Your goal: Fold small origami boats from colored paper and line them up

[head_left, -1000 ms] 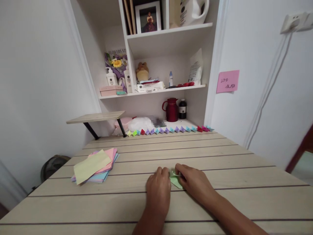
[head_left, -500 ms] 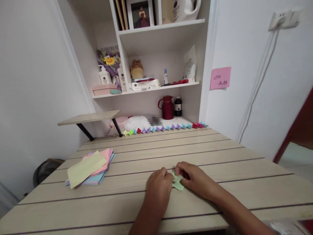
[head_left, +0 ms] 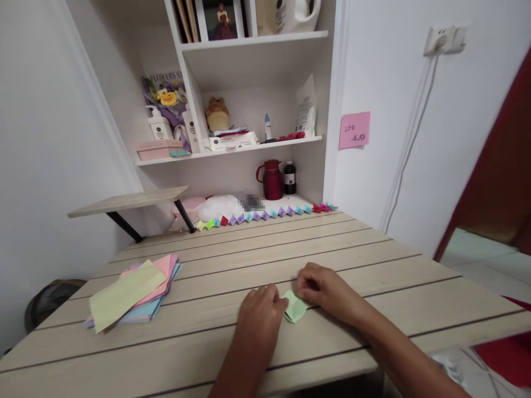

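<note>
A small folded piece of light green paper (head_left: 295, 307) lies on the wooden table (head_left: 373, 276) near its front edge. My left hand (head_left: 260, 316) rests on the table with its fingers curled against the paper's left corner. From the right, my right hand (head_left: 324, 287) comes in with fingers bent and pinched on the paper's top edge. Part of the paper is hidden under both hands.
A stack of coloured paper sheets (head_left: 131, 292) lies at the table's left. A row of small folded paper shapes (head_left: 265, 215) lines the far edge. Behind it stand white shelves with a red jug (head_left: 271, 180), bottles and boxes. A small raised shelf (head_left: 128, 201) sits at back left.
The view has swung, so everything sits further left. The green paper now lies flatter between my hands, and my right fingers have shifted onto its top edge.
</note>
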